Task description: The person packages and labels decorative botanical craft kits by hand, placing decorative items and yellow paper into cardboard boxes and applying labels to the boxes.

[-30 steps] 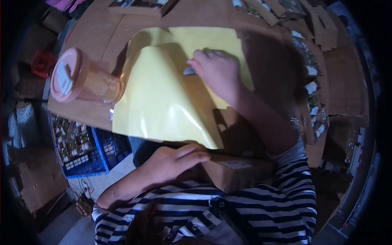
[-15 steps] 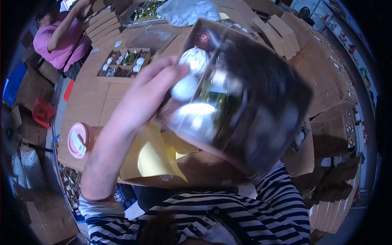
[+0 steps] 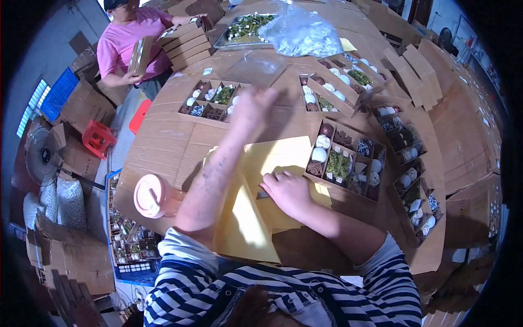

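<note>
My left hand [image 3: 253, 111] is raised over the table, its fingers smeared by motion, just short of a clear plastic sheet [image 3: 256, 70]. I cannot make out whether it holds anything. My right hand [image 3: 287, 192] rests on yellow paper sheets [image 3: 289, 150], fingers apart and lying flat. A small grey piece [image 3: 262, 194] shows at its fingertips. Right of that hand stands a divided cardboard box [image 3: 348, 188] holding white and brown balls, green moss-like filler and patterned pieces. A similar divided box [image 3: 204, 119] sits beyond my left forearm.
More filled boxes [image 3: 418, 240] stand along the right side. A pink-lidded cup [image 3: 152, 197] is by my left forearm. At the back lie a metal tray [image 3: 223, 43] and a plastic bag [image 3: 302, 35]. A person in pink [image 3: 131, 41] handles cardboard boxes [image 3: 188, 46] at far left.
The ornament box that was held up in front of me is out of my hands. My left hand has moved over the table, and my right hand now lies on the yellow paper.
</note>
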{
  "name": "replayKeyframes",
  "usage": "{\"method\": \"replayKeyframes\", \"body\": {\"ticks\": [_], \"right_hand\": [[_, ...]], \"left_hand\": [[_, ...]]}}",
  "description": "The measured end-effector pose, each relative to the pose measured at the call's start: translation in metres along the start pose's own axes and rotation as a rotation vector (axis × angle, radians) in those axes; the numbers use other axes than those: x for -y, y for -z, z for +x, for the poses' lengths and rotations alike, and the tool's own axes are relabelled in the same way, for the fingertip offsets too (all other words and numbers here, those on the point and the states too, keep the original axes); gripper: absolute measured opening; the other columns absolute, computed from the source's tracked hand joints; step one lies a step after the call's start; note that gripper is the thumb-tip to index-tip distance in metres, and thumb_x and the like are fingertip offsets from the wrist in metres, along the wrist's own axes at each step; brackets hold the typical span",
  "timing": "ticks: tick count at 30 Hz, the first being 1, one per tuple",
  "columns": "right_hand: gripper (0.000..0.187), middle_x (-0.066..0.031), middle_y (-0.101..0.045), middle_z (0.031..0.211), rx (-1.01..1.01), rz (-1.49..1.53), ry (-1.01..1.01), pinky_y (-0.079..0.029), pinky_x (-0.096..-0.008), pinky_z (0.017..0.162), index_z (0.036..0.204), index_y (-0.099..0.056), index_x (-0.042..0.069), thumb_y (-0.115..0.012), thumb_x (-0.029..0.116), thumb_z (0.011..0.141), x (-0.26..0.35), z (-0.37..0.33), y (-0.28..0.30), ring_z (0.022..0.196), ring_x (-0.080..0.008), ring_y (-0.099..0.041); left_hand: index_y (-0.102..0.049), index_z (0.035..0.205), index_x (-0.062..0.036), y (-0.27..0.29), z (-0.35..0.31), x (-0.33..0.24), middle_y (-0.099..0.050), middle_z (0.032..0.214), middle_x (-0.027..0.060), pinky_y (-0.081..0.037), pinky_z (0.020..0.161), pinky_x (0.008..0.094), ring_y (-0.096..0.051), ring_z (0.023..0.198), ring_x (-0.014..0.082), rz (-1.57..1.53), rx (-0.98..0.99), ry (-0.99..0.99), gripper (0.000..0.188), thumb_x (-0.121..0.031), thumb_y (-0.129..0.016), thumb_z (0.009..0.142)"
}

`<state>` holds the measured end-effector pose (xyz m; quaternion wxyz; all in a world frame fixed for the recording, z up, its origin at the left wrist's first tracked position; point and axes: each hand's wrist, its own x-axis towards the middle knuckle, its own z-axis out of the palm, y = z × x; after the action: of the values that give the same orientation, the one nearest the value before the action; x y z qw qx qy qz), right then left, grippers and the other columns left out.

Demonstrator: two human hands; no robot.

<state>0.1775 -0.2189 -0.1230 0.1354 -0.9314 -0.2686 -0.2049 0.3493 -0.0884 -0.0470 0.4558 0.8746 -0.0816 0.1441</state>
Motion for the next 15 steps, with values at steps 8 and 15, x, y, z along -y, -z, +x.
{"method": "replayKeyframes", "body": {"ticks": [8,15], "right_hand": [[0.027,-0.0058,-0.062,0.067,-0.047,0.034,0.005,-0.053,-0.0386,0.051,0.080,-0.058,0.014,-0.066,0.037,0.092,0.004,0.003,-0.013,0.068,-0.0235,-0.067],[0.019,-0.0079,-0.065,0.074,-0.026,0.064,0.007,-0.052,-0.0408,0.051,0.090,-0.057,0.014,-0.055,0.031,0.096,-0.004,0.002,-0.018,0.073,-0.0272,-0.068]], "left_hand": [[-0.044,0.147,-0.0057,0.075,0.059,0.139,-0.034,0.158,0.0217,-0.021,0.119,0.0570,-0.021,0.150,0.0421,0.613,-0.721,0.682,0.102,-0.077,-0.066,0.076],[-0.042,0.148,-0.0023,0.082,0.076,0.126,-0.034,0.159,0.0133,-0.033,0.113,0.0544,-0.032,0.146,0.0342,0.527,0.071,0.750,0.123,-0.081,-0.077,0.060]]}}
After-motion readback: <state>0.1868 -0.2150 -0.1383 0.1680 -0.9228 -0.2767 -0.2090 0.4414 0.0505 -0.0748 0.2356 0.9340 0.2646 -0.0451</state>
